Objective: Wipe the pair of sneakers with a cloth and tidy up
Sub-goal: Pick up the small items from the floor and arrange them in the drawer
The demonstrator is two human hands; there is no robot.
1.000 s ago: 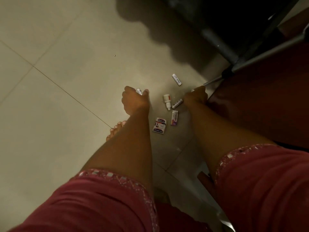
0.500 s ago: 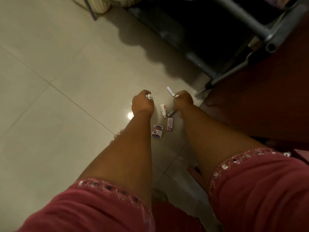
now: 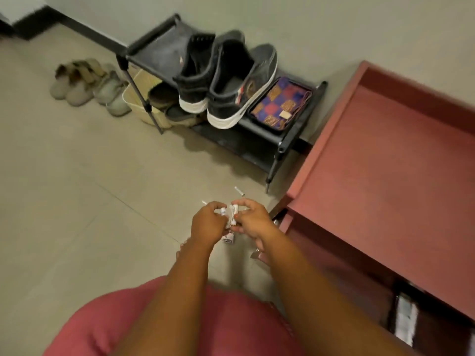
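Sneakers point(image 3: 226, 80), a dark pair with white soles, are sitting side by side on the top shelf of a black shoe rack point(image 3: 154, 39) against the wall, heels facing the camera. Just to their right on the same shelf, a folded checked cloth point(image 3: 280, 104) in purple, red and orange is lying flat, touching the nearer sneaker's side. Under the shelf, more footwear and a pale basket point(image 3: 133, 98) are showing, and beige slippers point(image 3: 84, 83) are lined up on the floor point(image 3: 77, 201) to the rack's left.

Well in front of the rack, both hands are meeting low over the tiled floor. The left hand point(image 3: 207, 223) is curling its fingers round a small white tube point(image 3: 223, 211), whose end is poking out above the knuckles. The right hand point(image 3: 253, 219) is pinching another small white tube point(image 3: 234, 214) upright between thumb and fingers, so the two tubes are standing just beside each other between the hands. Below them a small printed box point(image 3: 228, 238) is lying on the floor, partly hidden by the hands. Another white tube point(image 3: 239, 191) is lying on the tiles beyond the right hand, near the rack's leg, and a thin white piece point(image 3: 204, 202) is showing just beyond the left hand.

A reddish-brown cabinet point(image 3: 385, 163) is filling the right side. Pink sleeves are covering the person's upper arms at the bottom.
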